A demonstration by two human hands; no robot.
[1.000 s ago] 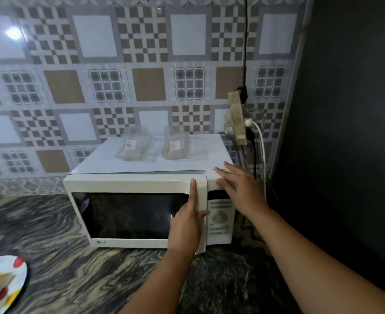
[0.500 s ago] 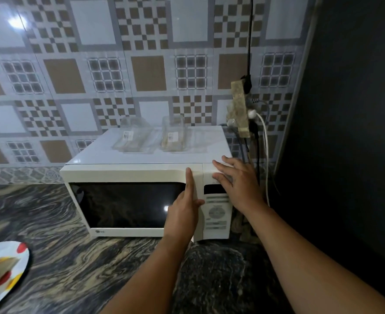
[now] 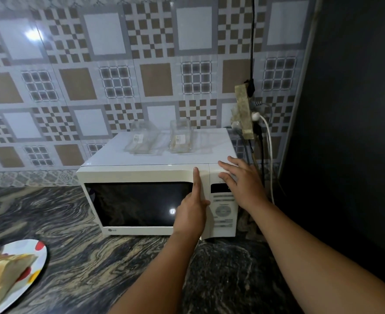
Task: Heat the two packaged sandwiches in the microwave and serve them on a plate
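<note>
Sandwiches in two clear packs lay side by side on top of the white microwave, as they had a second earlier. The left hand was pressed against the right edge of the microwave door, thumb pointing straight up along the door edge and the other fingers wrapped out of sight round it; whether they gripped anything could not be told. The door looked almost flush with the front, whereas a second before its edge stood slightly out from the panel. The right hand lay flat and spread on the upper right corner of the microwave, above the control panel, holding nothing, much as earlier. The microwave stood on the dark marbled table against the tiled wall. A power strip with cables hung on the wall just right of it. At the left edge of the table sat a white plate with coloured spots, showing more fully than before and carrying a blurred pale wedge of food.
</note>
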